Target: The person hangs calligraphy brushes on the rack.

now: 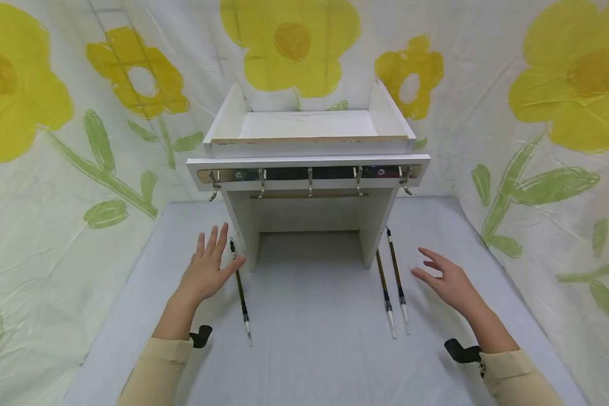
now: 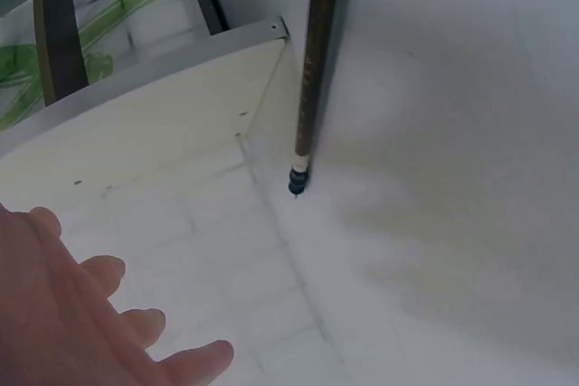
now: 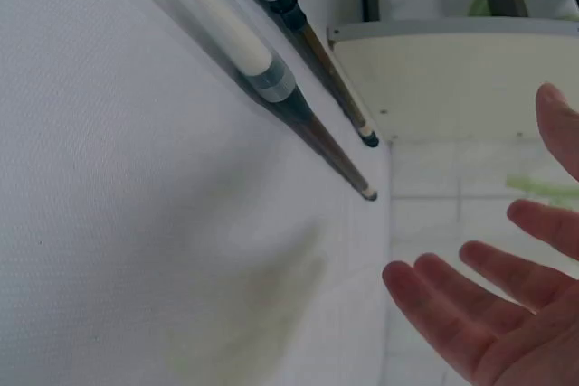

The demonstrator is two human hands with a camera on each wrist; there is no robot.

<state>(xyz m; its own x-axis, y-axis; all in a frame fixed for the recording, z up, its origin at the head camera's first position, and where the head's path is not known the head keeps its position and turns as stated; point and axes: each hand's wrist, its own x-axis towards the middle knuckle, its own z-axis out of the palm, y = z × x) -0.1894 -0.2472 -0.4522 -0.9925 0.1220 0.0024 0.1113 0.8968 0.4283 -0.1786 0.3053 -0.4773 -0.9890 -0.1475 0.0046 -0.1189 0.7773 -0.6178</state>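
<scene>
My left hand (image 1: 203, 276), fingers spread, hovers beside a calligraphy brush (image 1: 241, 293) on the table's left; its thumb overlaps the brush in the head view. Two more calligraphy brushes lie side by side on the right, an inner brush (image 1: 384, 287) and an outer brush (image 1: 397, 270), tips toward me under clear caps. To the right of them is my right hand (image 1: 449, 282), holding nothing, its fingers loosely bent. In the left wrist view a brush handle (image 2: 317, 70) lies apart from the fingers (image 2: 194, 363). The right wrist view shows both capped brushes, clear of the fingers (image 3: 443, 314).
A white shelf unit (image 1: 307, 149) stands at the back centre, with a rail of several metal hooks (image 1: 310, 181) across its front and an opening below. The table (image 1: 314, 349) has a white cover. A flower-printed curtain (image 1: 56, 237) surrounds it.
</scene>
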